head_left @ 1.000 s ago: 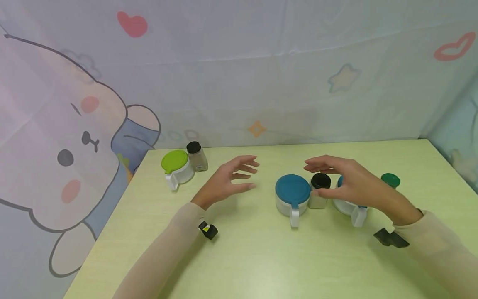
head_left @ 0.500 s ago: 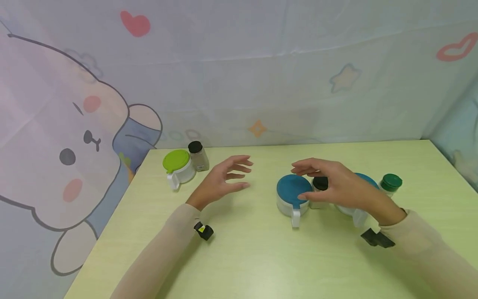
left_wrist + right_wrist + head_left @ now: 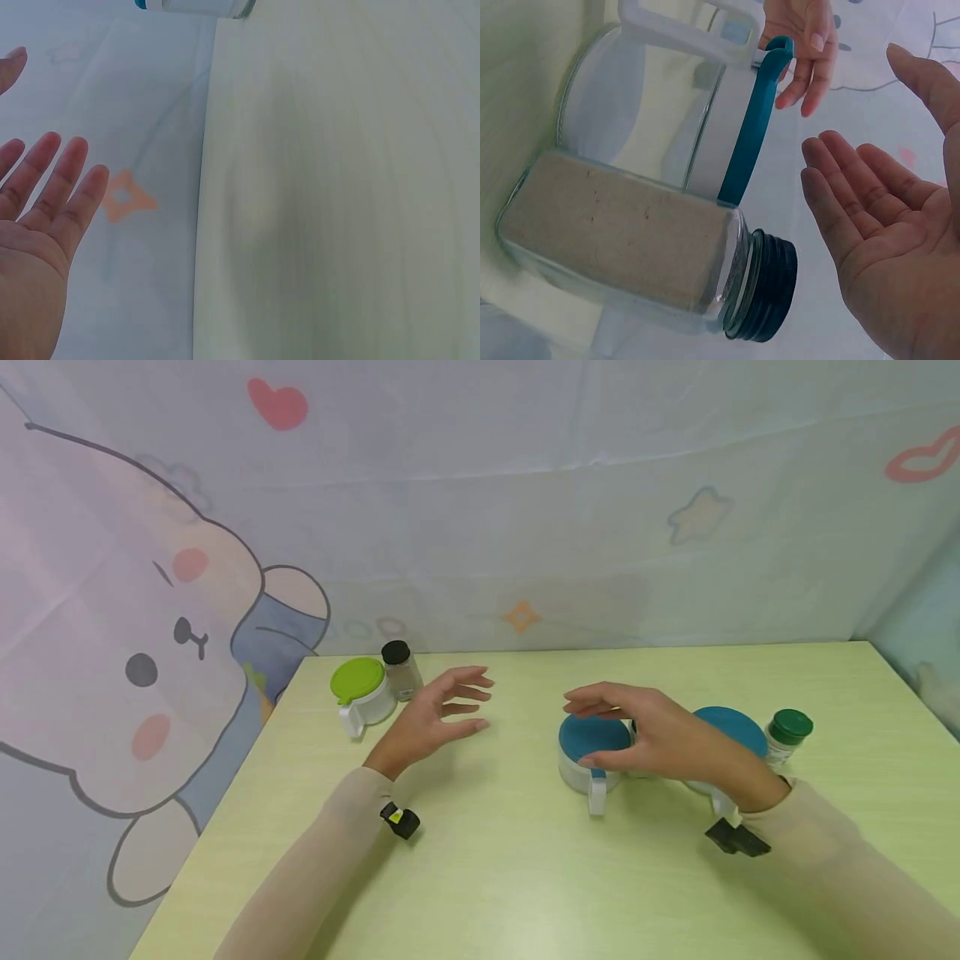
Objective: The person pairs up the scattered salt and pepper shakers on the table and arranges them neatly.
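Note:
My left hand (image 3: 431,718) hovers above the table with its fingers extended and holds nothing. My right hand (image 3: 660,735) hangs over a blue-lidded jar (image 3: 579,742) with a white handle, thumb and fingers spread apart. From the right wrist view, that hand stands clear of the jar's teal lid (image 3: 751,135). Beside the jar is a square glass bottle (image 3: 622,232) with a black cap, filled with pale brown powder; the hand mostly covers it in the head view. A second blue-lidded jar (image 3: 731,729) sits partly behind my right wrist.
At the far right of the table (image 3: 480,877) stands a green-capped bottle (image 3: 787,731). A green-lidded jar (image 3: 360,683) and another black-capped bottle (image 3: 402,672) stand together at the back left. A printed cloth (image 3: 465,527) hangs behind the table.
My right hand has moved left, from over the black-capped bottle to over the left blue-lidded jar. My left hand has shifted slightly left. The view has turned a little.

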A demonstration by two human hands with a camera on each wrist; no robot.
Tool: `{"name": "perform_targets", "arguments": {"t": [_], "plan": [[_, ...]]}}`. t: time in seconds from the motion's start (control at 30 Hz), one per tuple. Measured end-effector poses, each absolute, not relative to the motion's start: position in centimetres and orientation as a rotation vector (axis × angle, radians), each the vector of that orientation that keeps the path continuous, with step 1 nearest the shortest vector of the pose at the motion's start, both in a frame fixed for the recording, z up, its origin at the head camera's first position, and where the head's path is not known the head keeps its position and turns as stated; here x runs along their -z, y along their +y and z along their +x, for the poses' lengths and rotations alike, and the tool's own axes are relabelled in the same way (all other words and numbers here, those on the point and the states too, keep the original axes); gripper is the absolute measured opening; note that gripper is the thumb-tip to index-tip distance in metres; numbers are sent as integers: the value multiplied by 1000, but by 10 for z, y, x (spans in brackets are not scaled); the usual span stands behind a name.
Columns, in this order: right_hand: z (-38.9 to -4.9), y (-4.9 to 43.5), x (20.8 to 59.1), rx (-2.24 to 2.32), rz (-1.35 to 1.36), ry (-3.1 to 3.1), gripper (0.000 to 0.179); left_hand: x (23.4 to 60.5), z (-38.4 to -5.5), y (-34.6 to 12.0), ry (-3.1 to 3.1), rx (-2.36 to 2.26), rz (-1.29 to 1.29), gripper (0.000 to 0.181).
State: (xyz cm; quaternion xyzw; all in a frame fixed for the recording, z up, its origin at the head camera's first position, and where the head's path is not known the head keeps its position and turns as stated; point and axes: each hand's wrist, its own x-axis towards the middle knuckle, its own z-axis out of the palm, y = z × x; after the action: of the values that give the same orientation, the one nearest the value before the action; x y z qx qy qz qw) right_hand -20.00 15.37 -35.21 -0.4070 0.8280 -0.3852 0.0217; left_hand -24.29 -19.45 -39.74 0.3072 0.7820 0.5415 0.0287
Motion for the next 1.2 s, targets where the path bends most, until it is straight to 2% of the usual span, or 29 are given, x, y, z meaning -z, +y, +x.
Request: {"name": "perform_targets", "arguments": {"t": [0.33,1.2], "plan": [[-199,140,355,1228,-1279,2498,69,377,-226,-196,2405,-1700,916,64],[-196,102,361,1241,-1276,2416,73,374,-227,-218,2480,-1693,843,67]]}}
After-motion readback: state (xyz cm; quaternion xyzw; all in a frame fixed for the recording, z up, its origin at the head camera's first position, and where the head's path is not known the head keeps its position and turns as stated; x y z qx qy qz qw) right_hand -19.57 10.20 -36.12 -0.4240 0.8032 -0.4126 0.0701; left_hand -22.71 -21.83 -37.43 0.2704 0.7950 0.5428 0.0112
